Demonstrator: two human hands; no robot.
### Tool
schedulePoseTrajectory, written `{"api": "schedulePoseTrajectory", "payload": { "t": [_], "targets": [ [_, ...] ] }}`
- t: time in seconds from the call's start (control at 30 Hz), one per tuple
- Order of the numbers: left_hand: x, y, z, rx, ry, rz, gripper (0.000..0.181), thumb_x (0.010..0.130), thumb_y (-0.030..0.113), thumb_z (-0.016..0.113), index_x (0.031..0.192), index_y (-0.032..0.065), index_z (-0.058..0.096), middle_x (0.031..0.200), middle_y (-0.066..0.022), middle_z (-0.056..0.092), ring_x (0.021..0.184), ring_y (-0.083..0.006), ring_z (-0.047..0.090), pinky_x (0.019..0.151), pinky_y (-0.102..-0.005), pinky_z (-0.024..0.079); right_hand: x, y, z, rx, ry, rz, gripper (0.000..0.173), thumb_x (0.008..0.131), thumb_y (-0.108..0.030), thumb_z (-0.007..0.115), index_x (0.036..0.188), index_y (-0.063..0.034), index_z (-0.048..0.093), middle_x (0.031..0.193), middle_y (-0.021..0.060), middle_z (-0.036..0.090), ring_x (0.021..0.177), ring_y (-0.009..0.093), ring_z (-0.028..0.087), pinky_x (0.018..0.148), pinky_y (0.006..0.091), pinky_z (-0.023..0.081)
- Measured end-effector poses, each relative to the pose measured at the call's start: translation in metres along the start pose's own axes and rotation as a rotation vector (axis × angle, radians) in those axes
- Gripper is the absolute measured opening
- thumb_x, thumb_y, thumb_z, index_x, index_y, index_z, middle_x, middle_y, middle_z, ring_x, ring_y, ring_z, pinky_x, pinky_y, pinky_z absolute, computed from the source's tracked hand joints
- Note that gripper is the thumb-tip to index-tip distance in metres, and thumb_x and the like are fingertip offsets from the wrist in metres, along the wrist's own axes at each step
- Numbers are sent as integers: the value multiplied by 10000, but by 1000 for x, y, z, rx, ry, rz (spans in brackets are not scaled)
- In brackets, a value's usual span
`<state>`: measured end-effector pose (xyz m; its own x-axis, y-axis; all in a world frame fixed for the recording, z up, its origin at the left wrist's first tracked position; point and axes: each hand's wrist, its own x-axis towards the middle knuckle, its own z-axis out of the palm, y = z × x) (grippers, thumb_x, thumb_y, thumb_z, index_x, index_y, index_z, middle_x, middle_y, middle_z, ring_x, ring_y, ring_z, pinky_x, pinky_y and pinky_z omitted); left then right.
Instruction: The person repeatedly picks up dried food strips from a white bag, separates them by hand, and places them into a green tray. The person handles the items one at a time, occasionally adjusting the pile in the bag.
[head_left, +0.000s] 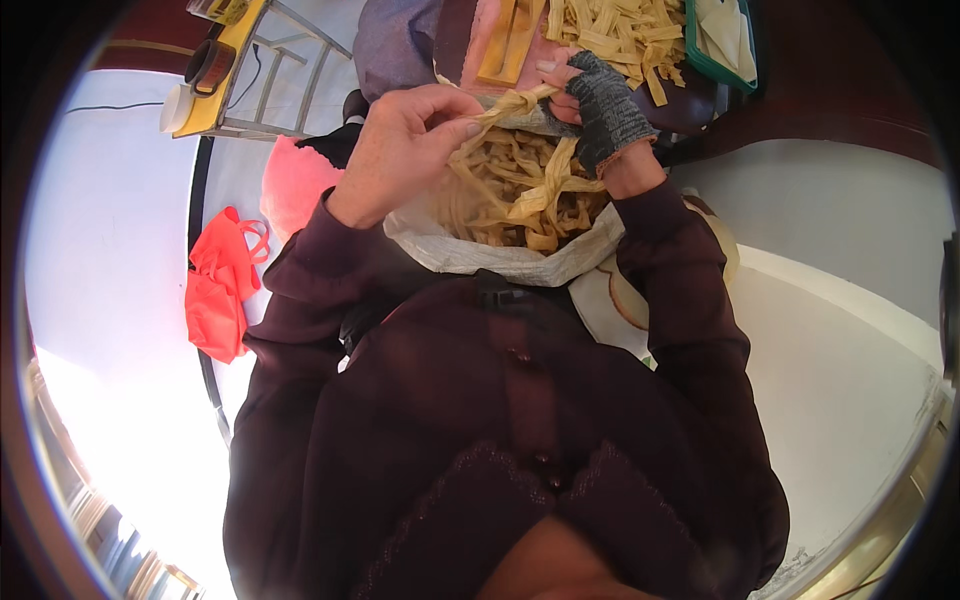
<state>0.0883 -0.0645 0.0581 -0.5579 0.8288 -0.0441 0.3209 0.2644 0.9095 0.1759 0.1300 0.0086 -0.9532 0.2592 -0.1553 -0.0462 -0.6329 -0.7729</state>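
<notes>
Between my two hands runs a twisted, knotted tan strip (517, 103) that looks like dried plant fibre or bean curd skin; I cannot tell which. My left hand (424, 142), bare, pinches its left end between thumb and fingers. My right hand (600, 109), in a grey fingerless knit glove, grips the other end. Below them a white woven sack (510, 268) stands open, filled with similar knotted strips (551, 202). More flat strips (622, 34) lie heaped beyond my right hand.
A wooden slotted block (510, 41) lies on pink cloth ahead. At the upper right is a green tray (720, 75) with pale pieces. A yellow-topped metal-framed stand (240, 45) is at the upper left, and a red bag (221, 292) lies on the floor at left.
</notes>
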Motion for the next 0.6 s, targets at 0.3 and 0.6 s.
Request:
{"api": "schedulePoseTrajectory", "payload": {
  "t": [0.3, 0.6],
  "targets": [
    [-2, -3, 12, 579, 367, 436, 341, 771, 3, 629, 1105, 23, 569, 998, -117, 622, 886, -271, 619, 752, -313, 494, -4, 18, 23, -137, -48, 77, 168, 850, -126, 618, 768, -57, 489, 547, 23, 457, 422, 119, 434, 385, 259, 341],
    [5, -41, 18, 710, 235, 510, 357, 763, -31, 561, 1106, 64, 537, 997, -95, 578, 892, -301, 586, 737, -367, 475, 0, 49, 19, -272, -92, 303, 293, 875, -314, 574, 760, -45, 566, 559, 21, 479, 431, 117, 440, 397, 252, 340]
  ]
}}
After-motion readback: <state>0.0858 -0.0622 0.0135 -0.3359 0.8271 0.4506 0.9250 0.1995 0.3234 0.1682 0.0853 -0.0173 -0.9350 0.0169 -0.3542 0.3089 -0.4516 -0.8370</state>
